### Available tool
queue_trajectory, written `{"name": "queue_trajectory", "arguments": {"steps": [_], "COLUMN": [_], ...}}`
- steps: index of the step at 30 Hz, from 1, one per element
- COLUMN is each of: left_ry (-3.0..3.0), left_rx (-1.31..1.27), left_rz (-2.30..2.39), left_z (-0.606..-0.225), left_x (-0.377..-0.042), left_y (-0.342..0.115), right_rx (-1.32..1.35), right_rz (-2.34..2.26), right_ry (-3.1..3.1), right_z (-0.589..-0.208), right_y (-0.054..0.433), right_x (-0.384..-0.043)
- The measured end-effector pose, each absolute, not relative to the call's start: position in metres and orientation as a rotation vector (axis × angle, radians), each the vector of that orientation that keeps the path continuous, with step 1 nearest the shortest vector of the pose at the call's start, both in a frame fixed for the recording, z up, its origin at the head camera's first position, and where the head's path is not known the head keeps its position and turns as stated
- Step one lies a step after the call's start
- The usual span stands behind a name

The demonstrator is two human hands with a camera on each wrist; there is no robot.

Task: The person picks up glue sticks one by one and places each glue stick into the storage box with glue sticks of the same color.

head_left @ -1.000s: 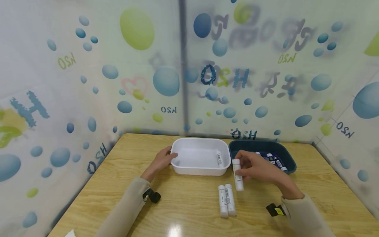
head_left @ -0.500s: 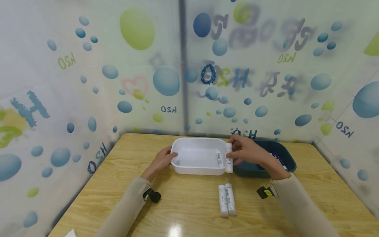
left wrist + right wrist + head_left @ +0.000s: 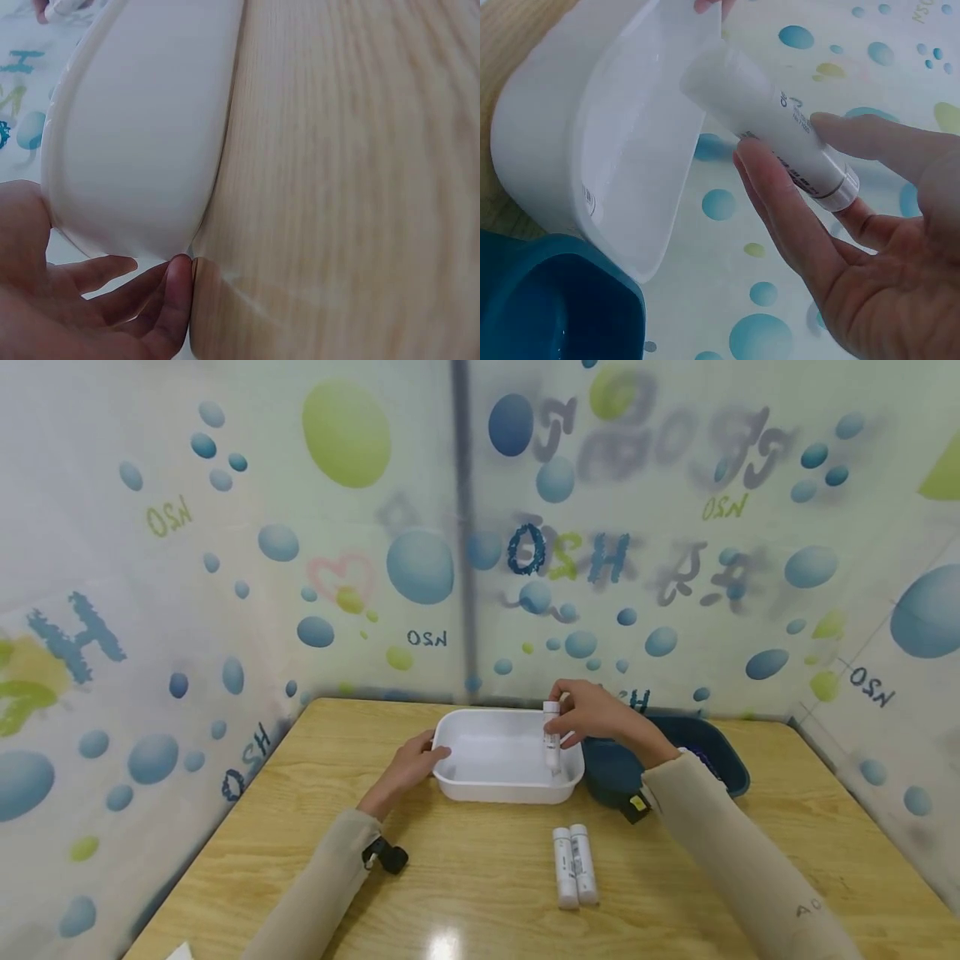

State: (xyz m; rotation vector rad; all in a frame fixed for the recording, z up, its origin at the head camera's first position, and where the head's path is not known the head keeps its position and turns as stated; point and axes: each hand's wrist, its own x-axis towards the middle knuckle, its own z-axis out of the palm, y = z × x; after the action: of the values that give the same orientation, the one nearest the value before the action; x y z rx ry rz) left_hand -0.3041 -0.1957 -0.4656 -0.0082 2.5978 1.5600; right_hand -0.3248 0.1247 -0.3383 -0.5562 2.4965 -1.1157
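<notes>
My left hand [image 3: 405, 767] grips the left end of a white plastic bin [image 3: 495, 793], thumb over the rim and fingers outside against the wall. Between thumb and fingers, my right hand [image 3: 594, 714] pinches a white glue stick [image 3: 552, 750] over the bin's right end. The right wrist view shows this tube [image 3: 754, 112] tilted, its clear-ringed end towards the palm. A barcode [image 3: 589, 201] inside the bin belongs to another white tube, mostly hidden there. Two more glue sticks [image 3: 566, 870] lie side by side on the table in front.
A dark teal bin [image 3: 738, 768] stands right beside the white one, partly covered by my right forearm; dark tubes lie inside it. The wooden table [image 3: 360, 910] ends at a printed curtain [image 3: 360, 635] behind. A white scrap [image 3: 180, 952] lies at the front left.
My right hand has carried the glue stick left and away from me, from in front of the dark bin to over the white bin. The left hand has stayed in place.
</notes>
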Motion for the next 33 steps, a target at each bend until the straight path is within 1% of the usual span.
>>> {"name": "queue_trajectory", "arguments": {"steps": [9, 17, 24, 33], "left_ry": [2.590, 2.593, 2.601, 2.610], "left_rx": [0.002, -0.001, -0.016, -0.010], "left_rz": [1.584, 1.587, 1.580, 1.580], "left_z": [-0.468, -0.470, -0.470, -0.468], "left_x": [-0.304, -0.303, -0.303, -0.304], "left_y": [-0.193, -0.194, -0.194, -0.195], "right_rx": [-0.478, -0.426, -0.405, -0.391], "right_rz": [-1.119, -0.904, -0.766, -0.726], "right_ry": [2.443, 2.488, 2.479, 2.452], "right_z": [-0.340, -0.345, -0.354, -0.364], "right_y": [0.111, 0.102, 0.096, 0.089], "right_x": [-0.359, -0.380, -0.391, -0.391]}}
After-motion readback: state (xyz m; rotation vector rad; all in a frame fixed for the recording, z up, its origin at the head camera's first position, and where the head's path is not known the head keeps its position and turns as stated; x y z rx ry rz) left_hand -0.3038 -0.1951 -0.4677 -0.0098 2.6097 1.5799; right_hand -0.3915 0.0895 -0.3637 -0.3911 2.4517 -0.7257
